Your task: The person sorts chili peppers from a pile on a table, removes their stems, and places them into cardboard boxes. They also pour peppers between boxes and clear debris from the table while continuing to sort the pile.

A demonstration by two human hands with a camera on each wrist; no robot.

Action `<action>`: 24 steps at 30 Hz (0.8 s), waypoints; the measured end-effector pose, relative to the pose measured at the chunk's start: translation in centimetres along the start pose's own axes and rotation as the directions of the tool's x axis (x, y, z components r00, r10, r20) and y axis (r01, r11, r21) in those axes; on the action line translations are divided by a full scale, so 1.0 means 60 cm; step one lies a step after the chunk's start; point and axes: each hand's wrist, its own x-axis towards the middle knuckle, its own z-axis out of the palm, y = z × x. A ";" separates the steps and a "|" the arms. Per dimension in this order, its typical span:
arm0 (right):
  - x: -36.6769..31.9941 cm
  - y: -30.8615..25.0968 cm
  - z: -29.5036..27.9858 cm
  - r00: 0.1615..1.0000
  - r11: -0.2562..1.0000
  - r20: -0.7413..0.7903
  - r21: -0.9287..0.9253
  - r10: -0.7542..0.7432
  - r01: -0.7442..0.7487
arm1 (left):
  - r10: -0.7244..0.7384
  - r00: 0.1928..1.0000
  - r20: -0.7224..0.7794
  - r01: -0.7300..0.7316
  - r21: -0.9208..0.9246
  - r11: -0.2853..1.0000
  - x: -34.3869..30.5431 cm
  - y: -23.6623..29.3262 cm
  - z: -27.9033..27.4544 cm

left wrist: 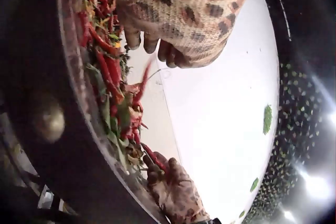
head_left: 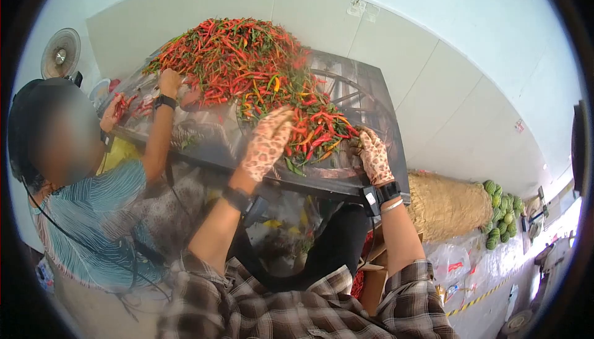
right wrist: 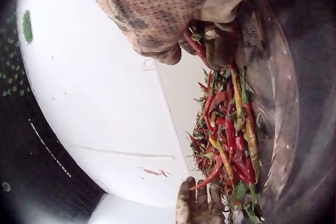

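Observation:
Red, green and some orange chili peppers (head_left: 235, 60) lie heaped on a dark, plastic-covered table (head_left: 383, 104). The left hand (head_left: 270, 141), in a leopard-print glove, reaches over the near part of the heap, fingers (left wrist: 149, 43) bent slightly above the peppers (left wrist: 110, 71). At the heap's right edge, the right hand (head_left: 374, 156), gloved alike, pinches a red pepper (right wrist: 195, 48) between thumb and fingers. Loose peppers (right wrist: 228, 134) with green stems and leaves lie between the two hands.
At the left, a person in a blue patterned top (head_left: 93, 215) has both hands at the heap, one holding red peppers (head_left: 124, 105). A fan (head_left: 60, 54) stands behind. Right of the table are a brown sack (head_left: 448, 206) and green melons (head_left: 504, 212).

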 end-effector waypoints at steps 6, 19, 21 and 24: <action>0.000 -0.002 -0.001 0.999 0.999 0.043 -0.039 0.013 -0.011 | -0.281 0.950 -0.138 0.284 0.002 0.959 -0.052 -0.042 -0.030; -0.082 -0.097 0.083 0.816 0.255 0.334 -0.834 -0.471 0.489 | -0.440 0.887 -0.142 0.421 -0.148 0.895 -0.057 -0.013 -0.032; -0.098 -0.096 0.109 0.842 0.360 0.369 -0.781 -0.394 0.511 | -0.429 0.891 -0.147 0.405 -0.168 0.899 -0.058 -0.021 -0.027; -0.113 -0.067 0.141 0.845 0.375 0.411 -0.765 -0.343 0.524 | -0.271 0.949 -0.161 0.287 0.080 0.955 -0.063 -0.047 -0.026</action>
